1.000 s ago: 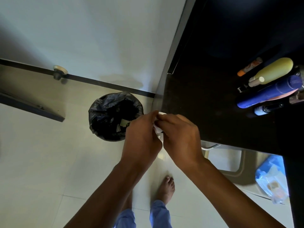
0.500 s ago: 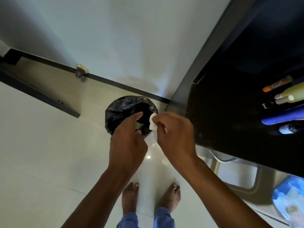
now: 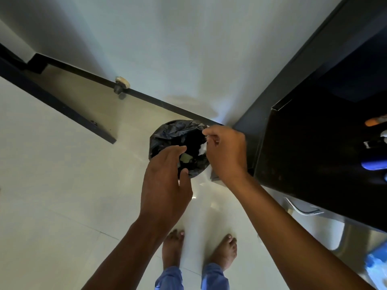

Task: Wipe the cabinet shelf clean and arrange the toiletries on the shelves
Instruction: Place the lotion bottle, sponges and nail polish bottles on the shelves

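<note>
My right hand (image 3: 227, 152) hovers over a black-lined waste bin (image 3: 167, 132) on the floor, its fingers curled around a small white tissue (image 3: 202, 151) at its fingertips. Beside it, my left hand (image 3: 165, 182) is above the bin's near rim with its fingers apart and nothing in it. The dark cabinet shelf (image 3: 314, 155) is to the right. At the frame's right edge lie toiletries, partly cut off: an orange tube (image 3: 374, 122) and a blue bottle (image 3: 373, 165).
The bin stands in the corner between the white wall and the cabinet side (image 3: 278, 88). A door stopper (image 3: 120, 85) sits on the dark skirting. My bare feet (image 3: 173, 248) are on pale tiles. A metal handle (image 3: 303, 208) and a blue packet (image 3: 377, 268) lie below the shelf.
Both hands moved from the shelf edge to above the bin and drew apart. The left hand let go of the tissue, which stayed with the right hand.
</note>
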Demonstrator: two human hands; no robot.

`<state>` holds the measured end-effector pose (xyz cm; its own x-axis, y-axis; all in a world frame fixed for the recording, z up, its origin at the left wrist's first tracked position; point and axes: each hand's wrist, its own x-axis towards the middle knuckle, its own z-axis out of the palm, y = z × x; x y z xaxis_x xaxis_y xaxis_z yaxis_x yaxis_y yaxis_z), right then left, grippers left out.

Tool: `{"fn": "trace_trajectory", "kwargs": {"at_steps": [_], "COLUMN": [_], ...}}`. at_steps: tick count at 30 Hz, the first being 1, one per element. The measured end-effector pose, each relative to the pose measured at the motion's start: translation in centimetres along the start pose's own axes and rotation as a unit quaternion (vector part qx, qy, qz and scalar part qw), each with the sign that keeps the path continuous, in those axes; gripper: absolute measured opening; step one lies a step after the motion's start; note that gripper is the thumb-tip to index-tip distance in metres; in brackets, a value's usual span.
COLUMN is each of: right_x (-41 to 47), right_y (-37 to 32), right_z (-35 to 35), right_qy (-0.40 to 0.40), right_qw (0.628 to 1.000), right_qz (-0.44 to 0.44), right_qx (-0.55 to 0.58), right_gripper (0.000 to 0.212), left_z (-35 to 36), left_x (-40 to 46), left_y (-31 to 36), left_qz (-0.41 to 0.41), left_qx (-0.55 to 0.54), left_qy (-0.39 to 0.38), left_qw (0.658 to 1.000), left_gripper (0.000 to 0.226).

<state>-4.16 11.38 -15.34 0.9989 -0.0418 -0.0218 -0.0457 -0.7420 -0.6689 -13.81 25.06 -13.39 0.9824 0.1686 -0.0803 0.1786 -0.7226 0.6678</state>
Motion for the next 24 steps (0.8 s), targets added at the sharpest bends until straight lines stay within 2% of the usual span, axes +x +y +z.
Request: {"fn": "trace_trajectory", "kwargs": {"at_steps": [5, 12, 16, 24], "right_x": [-3.6, -7.5, -8.4, -9.4], "right_y": [1.5, 6.1, 9.4, 13.6], "right_z": [-6.6, -13.1, -16.0, -23.3], "right_qy": [0.050, 0.096, 0.116, 0.260], "right_qw": [0.998, 0.989, 0.984, 0.959], "right_qz": [-0.032, -0.021, 0.010, 0.082], "right_qx": [0.021, -0.111, -0.136, -0.083], "right_gripper": [0.019, 0.025, 0.029, 0.023], "left_z": [1.8, 5.5, 7.5, 11.3], "left_x": [0.7, 1.8, 2.5, 3.7], "left_y": [3.3, 10.1, 14.2, 22.0], "left_qz": [0.084, 0.206, 0.258, 0.296], "left_qx": [0.009, 0.061, 0.082, 0.003], "left_qy": [-0.060, -0.119, -0.141, -0.149], "left_qw": [0.995, 0.969, 0.952, 0.943], "left_gripper": [0.049, 0.055, 0.056, 0.046]}}
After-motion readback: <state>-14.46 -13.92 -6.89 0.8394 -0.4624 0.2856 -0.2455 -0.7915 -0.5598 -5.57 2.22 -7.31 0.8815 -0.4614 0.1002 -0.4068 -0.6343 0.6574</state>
